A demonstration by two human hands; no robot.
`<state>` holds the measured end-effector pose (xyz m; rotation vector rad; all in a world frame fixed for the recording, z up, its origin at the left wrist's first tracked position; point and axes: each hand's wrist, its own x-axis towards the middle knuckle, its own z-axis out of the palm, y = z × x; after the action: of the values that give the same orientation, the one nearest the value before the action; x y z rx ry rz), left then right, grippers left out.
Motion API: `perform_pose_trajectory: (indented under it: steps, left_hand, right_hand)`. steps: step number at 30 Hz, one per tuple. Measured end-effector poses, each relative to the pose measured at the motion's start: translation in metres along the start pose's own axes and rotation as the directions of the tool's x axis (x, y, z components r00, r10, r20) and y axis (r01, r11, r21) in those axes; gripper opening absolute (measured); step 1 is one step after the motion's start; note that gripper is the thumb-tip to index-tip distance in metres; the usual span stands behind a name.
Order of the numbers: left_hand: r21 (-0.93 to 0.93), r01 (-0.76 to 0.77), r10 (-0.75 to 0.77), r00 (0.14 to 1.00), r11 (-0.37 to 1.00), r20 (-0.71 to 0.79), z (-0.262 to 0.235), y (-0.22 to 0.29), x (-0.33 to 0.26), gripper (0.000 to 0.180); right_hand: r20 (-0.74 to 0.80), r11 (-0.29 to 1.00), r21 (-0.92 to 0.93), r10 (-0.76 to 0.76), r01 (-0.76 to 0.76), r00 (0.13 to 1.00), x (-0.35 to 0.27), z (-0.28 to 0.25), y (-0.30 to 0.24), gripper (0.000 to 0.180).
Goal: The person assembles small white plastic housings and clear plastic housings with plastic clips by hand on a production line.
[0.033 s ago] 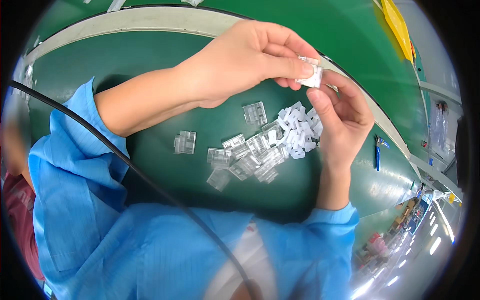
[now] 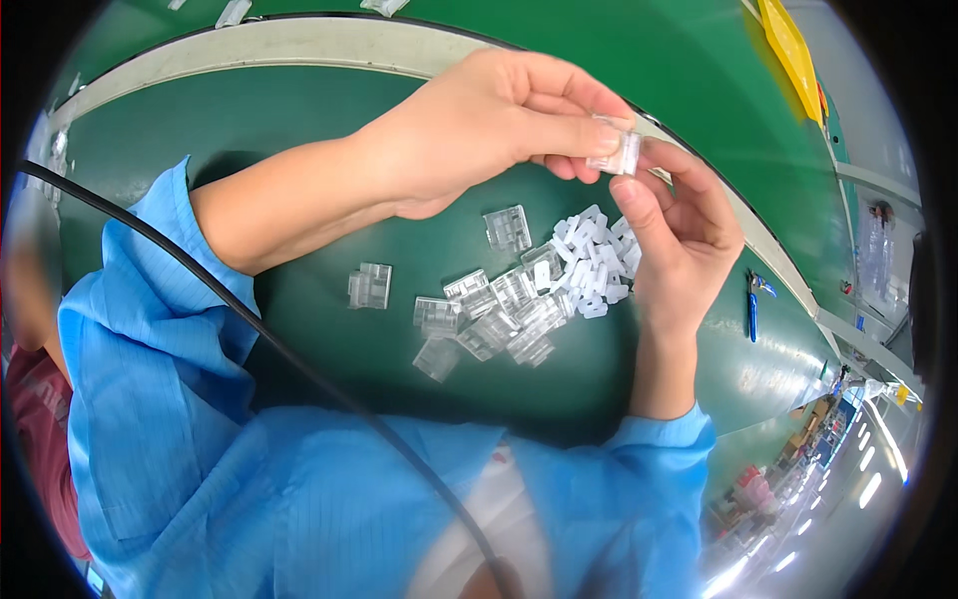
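Observation:
My left hand [image 2: 489, 125] reaches across the table and pinches a small clear plastic housing [image 2: 621, 158] between thumb and fingers. At the housing's right edge is my right hand [image 2: 689, 225], its index finger and thumb closed around that edge; whether a smaller piece is between them cannot be made out. Below the hands lies a heap of clear plastic housings [image 2: 496, 317]. Small white plastic pieces [image 2: 597, 262] are piled against its right side, nearest my right wrist. One single housing [image 2: 370, 286] lies apart to the left, another housing [image 2: 508, 229] above the heap.
A pale raised strip [image 2: 299, 42] curves along the far edge of the green table [image 2: 329, 359]. Blue-handled pliers [image 2: 754, 304] lie to the right. A black cable [image 2: 269, 334] crosses the view at the lower left. A yellow object [image 2: 790, 55] is at the upper right.
The held housing has tilted slightly, and its face looks clearer and less white. Both hands have shifted very little; the heap and white pieces look the same.

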<state>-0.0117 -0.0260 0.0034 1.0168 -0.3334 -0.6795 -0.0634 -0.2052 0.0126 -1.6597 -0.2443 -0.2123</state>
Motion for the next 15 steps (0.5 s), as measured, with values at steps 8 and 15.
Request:
perform_pose_trajectory:
  steps: [8,15]
  left_hand:
    - [-0.099,0.015,-0.011,0.999,0.995,0.039,-0.005,-0.006,-0.002,0.025]
    - [0.704,-0.076,0.155,0.987,0.706,-0.049,-0.017,0.031,0.024,0.019]
  right_hand:
    - [0.012,0.965,-0.227,-0.131,0.131,0.991,0.001,0.005,-0.002,0.023]
    - [-0.022,0.946,-0.304,0.112,-0.113,0.994,0.009,-0.002,0.003,0.018]
